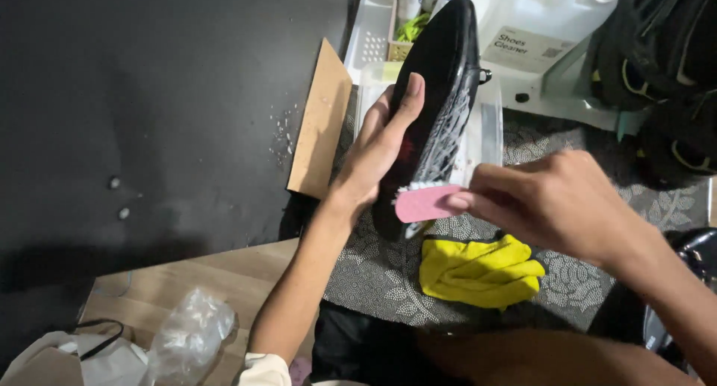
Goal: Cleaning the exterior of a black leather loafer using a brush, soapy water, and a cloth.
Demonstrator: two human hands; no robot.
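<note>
Shoe (441, 80) against left hand (377, 151)

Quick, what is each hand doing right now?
Left hand: fingers stretched along the black shoe, holding it up.
Right hand: closed on the pink brush, bristles against the shoe's sole.

A shoe-cleaning corner, likely in a home or small shop: a patterned grey mat (388, 274) covers the floor, a white cleaner box (526, 48) and white basket (370, 35) sit behind it, more dark shoes (665, 65) wait at right, and a yellow cloth (482, 270) lies nearby.
</note>
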